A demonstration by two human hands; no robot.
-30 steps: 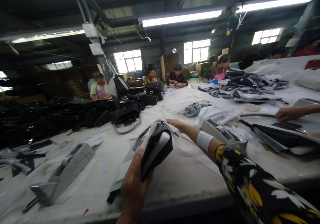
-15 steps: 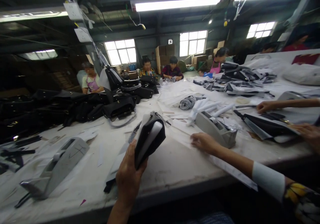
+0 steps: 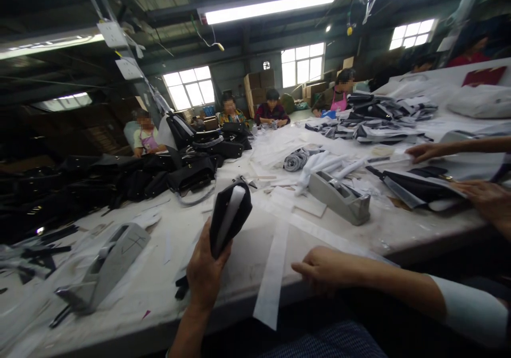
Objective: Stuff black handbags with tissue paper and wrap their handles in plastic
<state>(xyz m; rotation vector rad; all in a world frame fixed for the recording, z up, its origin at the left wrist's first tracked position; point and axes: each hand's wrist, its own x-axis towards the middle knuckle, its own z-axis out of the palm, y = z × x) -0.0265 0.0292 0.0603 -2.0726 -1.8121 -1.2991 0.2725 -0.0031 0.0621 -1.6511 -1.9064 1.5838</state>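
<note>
My left hand (image 3: 204,274) is closed around a black bag piece with a white inner layer (image 3: 229,214), holding it upright above the white worktable (image 3: 167,273). My right hand (image 3: 322,268) is at the table's near edge with its fingers curled, pinching a long white paper strip (image 3: 273,273) that hangs over the edge. A grey tape dispenser (image 3: 339,197) stands just beyond my right hand.
Another grey tape dispenser (image 3: 104,266) lies at the left. Black handbags (image 3: 167,174) are piled at the back left, grey and black pieces (image 3: 379,123) at the back right. A co-worker's hands (image 3: 423,151) rest on a black piece at the right. Several people sit at the far end.
My right hand has drawn back from the middle of the table to the near edge, pulling a white strip with it. My left hand has held the black piece steady.
</note>
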